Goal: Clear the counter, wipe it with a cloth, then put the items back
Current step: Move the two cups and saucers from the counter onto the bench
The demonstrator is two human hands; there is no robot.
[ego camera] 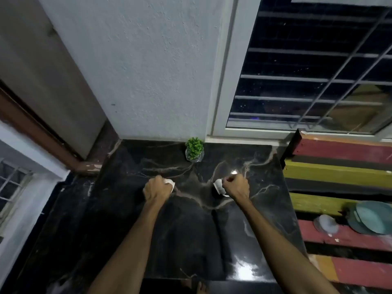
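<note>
A black marble counter [191, 230] with pale veins fills the middle of the head view. My left hand [157, 190] is closed around a small white cup [170, 183], mostly hidden by the fingers. My right hand [235, 186] grips a second white cup [218, 186], tilted on its side just above or on the stone. A small green plant in a clear glass pot [194, 150] stands at the back edge against the wall, beyond both hands.
A white wall and a barred window [307, 71] rise behind the counter. To the right lies a striped red, yellow and dark slatted surface [339, 172] carrying a teal bowl [373, 217] and a small grey lid-like object [326, 223]. A door frame stands at left.
</note>
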